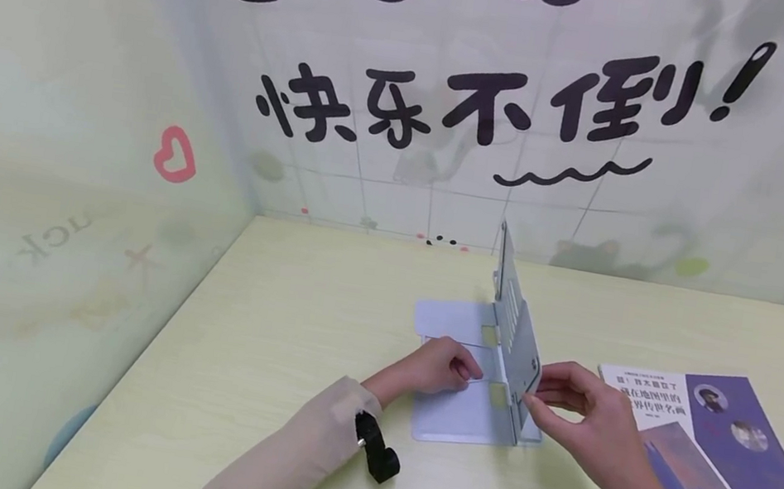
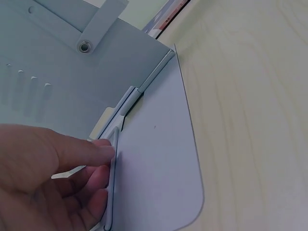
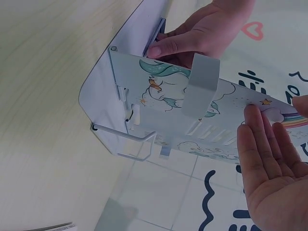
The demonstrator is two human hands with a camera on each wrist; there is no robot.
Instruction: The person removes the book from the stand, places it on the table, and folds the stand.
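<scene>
A pale blue metal book stand (image 1: 515,341) stands on the table, its back panel upright over a flat base plate (image 1: 462,413). Over the base, my left hand (image 1: 437,365) pinches a thin wire support (image 2: 111,187) between thumb and fingers. My right hand (image 1: 589,418) holds the panel near its close edge, the fingers lying along the printed face and the thumb at the edge. In the right wrist view that face carries a unicorn drawing (image 3: 166,84), a folded metal flap (image 3: 202,86) and slots. A bent wire arm (image 3: 149,139) sticks out by the base.
To the right lies a purple and white book (image 1: 749,437), partly under the right forearm. A wall (image 1: 398,203) printed with large black characters rises behind the table (image 1: 260,326), and another wall (image 1: 54,189) borders its left side.
</scene>
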